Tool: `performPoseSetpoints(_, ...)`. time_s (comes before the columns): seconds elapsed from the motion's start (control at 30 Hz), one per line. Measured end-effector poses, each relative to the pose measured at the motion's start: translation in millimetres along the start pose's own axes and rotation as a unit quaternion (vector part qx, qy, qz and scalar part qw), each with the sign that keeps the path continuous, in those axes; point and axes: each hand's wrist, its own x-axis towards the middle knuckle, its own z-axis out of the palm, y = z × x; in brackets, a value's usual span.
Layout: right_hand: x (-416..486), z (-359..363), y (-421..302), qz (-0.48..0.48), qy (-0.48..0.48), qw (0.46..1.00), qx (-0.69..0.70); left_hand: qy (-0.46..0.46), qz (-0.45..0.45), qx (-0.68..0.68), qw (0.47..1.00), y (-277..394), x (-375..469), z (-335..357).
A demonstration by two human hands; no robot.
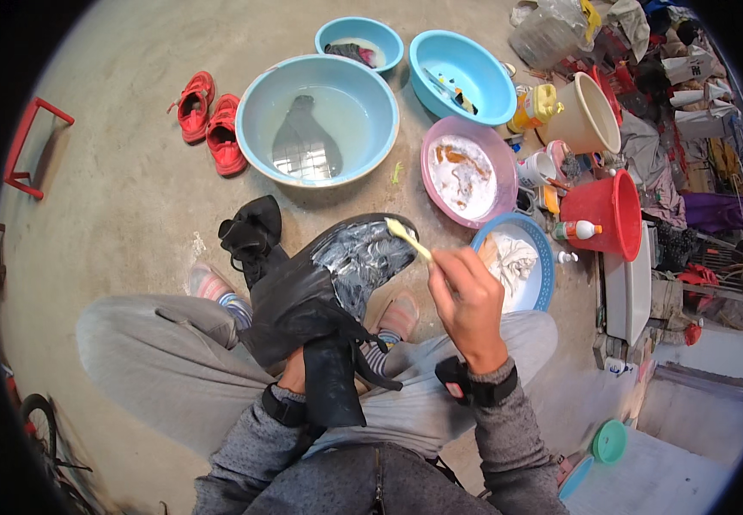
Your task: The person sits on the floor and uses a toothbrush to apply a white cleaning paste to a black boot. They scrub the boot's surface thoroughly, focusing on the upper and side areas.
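A black ankle boot (288, 290) is held up over my lap, its toe turned away to the right. White foam or paste (365, 257) is smeared over the forefoot. My left hand (295, 372) supports the boot; only a bit near the wrist shows, and the fingers are hidden by the boot's loose shaft and laces. Between the fingertips of my right hand (471, 296) is a pale yellow toothbrush (413, 241), its bristle end touching the smeared toe. A second black boot (255, 235) lies on the floor past my left foot.
Ahead stands a large blue basin (249, 154) of cloudy water. At the right are a pink basin (432, 187) of suds, a blue basin (542, 270) with white cloth, and a red bucket (603, 215). Red shoes (223, 138) sit at the left.
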Motion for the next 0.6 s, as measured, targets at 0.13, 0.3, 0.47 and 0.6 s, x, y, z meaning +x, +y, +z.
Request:
performPoseSetpoints(0.13,0.9,-1.2,1.1,-0.123,-0.015,0.992,0.021,0.024,-0.062,0.05,0.996,-5.0,-3.3,-6.6)
performPoseSetpoints(0.3,-0.4,-3.4,4.2,-0.058,-0.012,0.998,-0.007,-0.001,-0.043,0.085,0.995,3.8,-1.9,-4.4)
performPoseSetpoints(0.47,3.6,-4.4,9.6,-0.051,0.0,0.999,0.019,0.041,-0.015,0.252,0.967,1.4,-4.2,6.6)
performPoseSetpoints(0.6,11.1,-8.7,15.6,-0.036,0.026,0.998,0.039,0.048,-0.037,0.284,0.957,-2.5,-3.3,8.8)
